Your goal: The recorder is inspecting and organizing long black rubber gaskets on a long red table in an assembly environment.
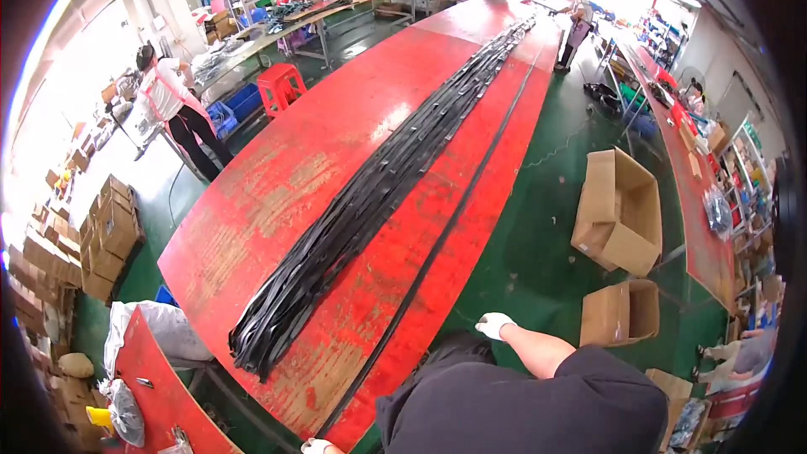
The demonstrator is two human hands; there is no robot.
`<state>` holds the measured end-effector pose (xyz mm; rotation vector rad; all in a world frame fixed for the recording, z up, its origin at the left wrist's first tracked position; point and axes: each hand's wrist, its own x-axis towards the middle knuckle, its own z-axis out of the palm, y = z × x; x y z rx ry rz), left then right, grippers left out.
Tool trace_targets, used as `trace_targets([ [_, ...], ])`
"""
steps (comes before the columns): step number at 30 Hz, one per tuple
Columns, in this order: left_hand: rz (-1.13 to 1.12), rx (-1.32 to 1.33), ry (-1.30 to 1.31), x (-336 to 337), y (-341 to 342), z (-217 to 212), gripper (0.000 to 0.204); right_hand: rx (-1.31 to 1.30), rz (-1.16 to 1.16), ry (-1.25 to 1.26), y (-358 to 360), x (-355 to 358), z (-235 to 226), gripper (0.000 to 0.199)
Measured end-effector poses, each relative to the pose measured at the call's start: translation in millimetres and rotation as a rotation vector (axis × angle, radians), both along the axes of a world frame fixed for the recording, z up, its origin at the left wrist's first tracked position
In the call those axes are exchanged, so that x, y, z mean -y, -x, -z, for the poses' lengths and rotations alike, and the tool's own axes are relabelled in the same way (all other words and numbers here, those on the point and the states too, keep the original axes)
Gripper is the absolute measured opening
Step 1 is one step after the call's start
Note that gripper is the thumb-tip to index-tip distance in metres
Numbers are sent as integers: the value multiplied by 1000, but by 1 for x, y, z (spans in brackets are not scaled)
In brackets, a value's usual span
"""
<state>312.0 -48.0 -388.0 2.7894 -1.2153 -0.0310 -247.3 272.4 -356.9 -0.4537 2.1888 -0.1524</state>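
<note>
A single long black strip (412, 290) lies along the right side of the red table (252, 210). At its near end, by the lower edge of the picture, my left hand (316, 446) in a white glove pinches the strip; most of this hand is cut off. My right hand (494, 325), also in a white glove, hangs beside the table's right edge, over the floor. Its fingers look curled, with nothing seen in them. A thick bundle of long black strips (336, 235) runs lengthwise down the middle of the table, its loose ends nearest me.
Two open cardboard boxes, a larger one (597, 227) and a smaller one (601, 311), stand on the green floor to the right. A red stool (280, 88) and a person (172, 101) are at the left. Other people work at the far end. Another red table (160, 370) is at the lower left.
</note>
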Motion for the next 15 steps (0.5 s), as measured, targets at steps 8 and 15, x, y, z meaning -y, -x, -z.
trace_targets([
  [8,9,-299,61,9,-32,29,21,-44,33,50,5,7,-3,49],
  [15,7,-392,90,5,-30,29,23,-25,-4,43,6,5,-3,51],
])
